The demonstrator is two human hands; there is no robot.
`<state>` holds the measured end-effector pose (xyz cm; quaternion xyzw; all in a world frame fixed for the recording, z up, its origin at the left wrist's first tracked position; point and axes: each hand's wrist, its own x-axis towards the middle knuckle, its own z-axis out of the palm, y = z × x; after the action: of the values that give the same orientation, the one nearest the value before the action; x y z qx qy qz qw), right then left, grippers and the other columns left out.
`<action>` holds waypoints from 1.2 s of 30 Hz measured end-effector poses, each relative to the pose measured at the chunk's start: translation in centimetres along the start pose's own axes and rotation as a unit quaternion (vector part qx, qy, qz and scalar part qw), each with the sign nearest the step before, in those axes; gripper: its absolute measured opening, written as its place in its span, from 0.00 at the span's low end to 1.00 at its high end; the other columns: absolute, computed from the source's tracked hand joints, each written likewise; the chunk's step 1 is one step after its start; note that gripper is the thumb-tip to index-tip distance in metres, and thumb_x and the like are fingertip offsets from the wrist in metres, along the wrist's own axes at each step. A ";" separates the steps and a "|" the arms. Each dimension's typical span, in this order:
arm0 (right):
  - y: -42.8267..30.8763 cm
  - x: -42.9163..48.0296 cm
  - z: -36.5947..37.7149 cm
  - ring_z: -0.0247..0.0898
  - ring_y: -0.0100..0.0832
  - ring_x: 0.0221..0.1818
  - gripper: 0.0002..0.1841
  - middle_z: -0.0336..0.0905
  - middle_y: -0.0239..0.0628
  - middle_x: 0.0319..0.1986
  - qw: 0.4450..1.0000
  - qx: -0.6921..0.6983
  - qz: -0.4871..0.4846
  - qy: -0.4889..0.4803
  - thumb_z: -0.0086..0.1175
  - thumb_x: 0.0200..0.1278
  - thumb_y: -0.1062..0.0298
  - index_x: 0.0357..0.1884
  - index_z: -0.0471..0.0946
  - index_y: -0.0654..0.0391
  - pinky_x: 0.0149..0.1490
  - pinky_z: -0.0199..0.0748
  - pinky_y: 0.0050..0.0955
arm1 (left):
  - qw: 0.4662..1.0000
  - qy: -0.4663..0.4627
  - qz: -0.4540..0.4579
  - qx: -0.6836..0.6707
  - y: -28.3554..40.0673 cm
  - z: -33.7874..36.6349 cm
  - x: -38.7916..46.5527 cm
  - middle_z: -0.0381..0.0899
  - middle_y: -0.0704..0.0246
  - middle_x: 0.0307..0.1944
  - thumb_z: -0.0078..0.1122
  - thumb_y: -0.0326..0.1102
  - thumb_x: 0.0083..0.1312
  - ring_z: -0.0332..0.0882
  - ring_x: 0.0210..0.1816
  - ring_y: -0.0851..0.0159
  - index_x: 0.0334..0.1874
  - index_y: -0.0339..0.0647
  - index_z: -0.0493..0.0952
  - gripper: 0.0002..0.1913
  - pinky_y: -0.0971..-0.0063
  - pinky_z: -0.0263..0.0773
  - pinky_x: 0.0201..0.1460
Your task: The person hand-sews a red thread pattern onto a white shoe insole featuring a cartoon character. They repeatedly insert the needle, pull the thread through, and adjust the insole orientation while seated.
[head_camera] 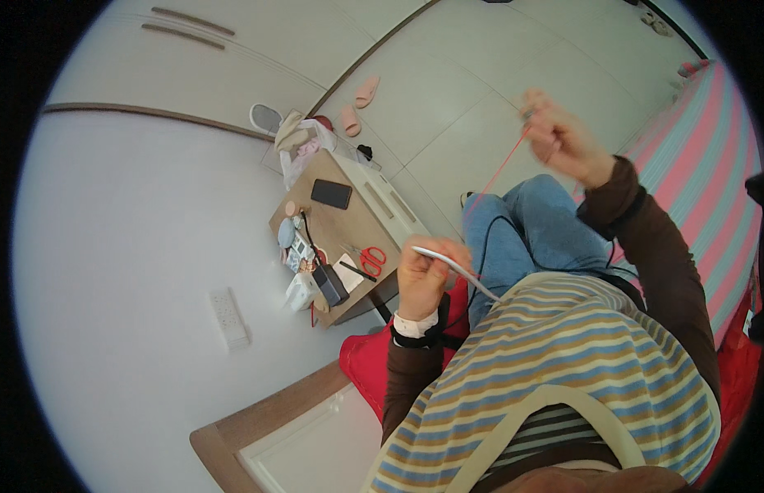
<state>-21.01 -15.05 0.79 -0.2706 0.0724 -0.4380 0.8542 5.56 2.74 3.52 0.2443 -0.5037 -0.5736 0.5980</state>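
My left hand [424, 277] grips a thin white curved object [459, 269], seen nearly edge-on, in front of the striped apron [560, 345]. Its flat side is turned away, so I cannot tell what kind of thing it is. Out over the floor, beyond my knees, my blurred right hand [560, 138] pinches a red thread [502, 167]. The strand runs slantwise from those fingers down toward my left hand. Whether a needle is between the right fingertips is too blurred to tell.
On the wooden-topped cabinet [333, 237] at left lie red-handled scissors [372, 260], a black pen [357, 271], a dark phone [331, 194] and a black box [330, 285]. A black cable [490, 231] crosses my jeans. A striped bed [684, 179] stands at right; pink slippers [351, 120] lie on the floor.
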 end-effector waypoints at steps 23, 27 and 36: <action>2.5 -0.6 10.7 0.58 0.12 0.19 0.05 0.64 0.22 0.21 0.920 -0.382 -0.067 0.064 0.50 0.73 0.68 0.46 0.75 0.54 0.23 0.54 0.15 | 0.906 -0.002 -0.070 -0.417 -0.5 -0.5 1.9 0.60 0.74 0.22 0.37 0.44 0.78 0.62 0.13 0.75 0.37 0.46 0.63 0.13 0.78 0.51 0.31; 7.2 -0.2 14.8 0.75 0.29 0.24 0.07 0.77 0.35 0.25 0.801 -0.556 -0.214 -0.055 0.52 0.66 0.76 0.42 0.80 0.60 0.31 0.72 0.26 | 0.895 0.002 -0.091 -0.436 -1.2 -0.3 1.8 0.63 0.72 0.21 0.37 0.47 0.77 0.63 0.11 0.72 0.39 0.44 0.65 0.15 0.77 0.55 0.21; 7.3 -1.0 15.6 0.80 0.43 0.31 0.08 0.81 0.43 0.32 0.741 -0.637 -0.188 -0.098 0.55 0.62 0.73 0.42 0.81 0.62 0.37 0.78 0.33 | 0.843 -0.009 -0.106 -0.527 -2.2 -0.3 0.5 0.70 0.64 0.30 0.39 0.57 0.74 0.67 0.17 0.68 0.50 0.45 0.73 0.23 0.80 0.60 0.14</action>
<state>-10.75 -4.61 10.01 -0.8017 0.1978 -0.4123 0.3850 4.78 1.71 1.70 -0.0611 -0.1016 -0.8146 0.5677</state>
